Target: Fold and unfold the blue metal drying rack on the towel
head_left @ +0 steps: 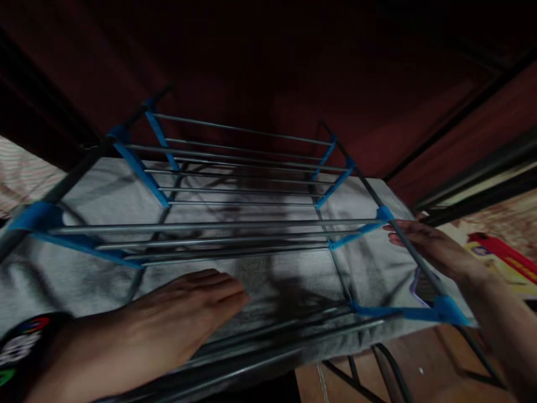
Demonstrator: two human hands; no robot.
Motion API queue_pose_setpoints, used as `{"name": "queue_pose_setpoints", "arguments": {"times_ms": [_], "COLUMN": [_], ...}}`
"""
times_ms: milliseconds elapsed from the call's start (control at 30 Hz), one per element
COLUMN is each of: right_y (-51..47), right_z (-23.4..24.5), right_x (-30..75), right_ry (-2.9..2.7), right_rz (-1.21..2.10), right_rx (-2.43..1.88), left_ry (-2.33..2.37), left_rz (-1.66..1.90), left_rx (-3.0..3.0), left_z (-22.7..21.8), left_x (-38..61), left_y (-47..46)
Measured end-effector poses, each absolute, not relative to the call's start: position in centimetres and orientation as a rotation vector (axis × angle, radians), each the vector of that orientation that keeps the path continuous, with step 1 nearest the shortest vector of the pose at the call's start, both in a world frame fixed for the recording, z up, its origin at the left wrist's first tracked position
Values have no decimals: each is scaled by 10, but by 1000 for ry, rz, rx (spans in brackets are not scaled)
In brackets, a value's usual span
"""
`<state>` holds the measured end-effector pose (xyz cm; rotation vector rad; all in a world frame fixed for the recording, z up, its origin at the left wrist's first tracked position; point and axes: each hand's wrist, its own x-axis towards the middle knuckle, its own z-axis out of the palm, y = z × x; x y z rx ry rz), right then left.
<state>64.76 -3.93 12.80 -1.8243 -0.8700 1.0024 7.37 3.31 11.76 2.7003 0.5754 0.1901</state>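
Note:
A shoe rack of thin grey metal tubes with blue plastic connectors lies on a grey cloth-covered surface, its tiers spanning most of the view. My left hand reaches in from the lower left, over the front rods. Its fingers are extended close together, and nothing shows in them. On the right, my right hand is beside the right-hand side tube, with outstretched fingers passing behind it. Whether they touch the tube I cannot tell. A blue corner connector sits lower on that tube. My left forearm hides the rack's near-left corner.
The grey cloth spreads under the rack. Dark red fabric stands behind it. A red and yellow package lies at the right, past my right arm. Dark metal legs and brown floor tiles show below the front edge.

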Motion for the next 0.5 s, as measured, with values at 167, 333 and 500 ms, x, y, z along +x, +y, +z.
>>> {"name": "queue_pose_setpoints", "arguments": {"times_ms": [167,333,500], "right_y": [-85,-123,-118], "right_z": [106,70,35], "right_x": [624,623,619], "right_ry": [-673,-661,-664], "right_rz": [978,1122,1138], "right_rx": [-1719,-1645,-1577], "left_ry": [475,476,733], "left_rz": [-110,48,100], "left_rx": [2826,2989,2902], "left_z": [54,27,13], "left_x": [154,214,271], "left_y": [45,50,65]}}
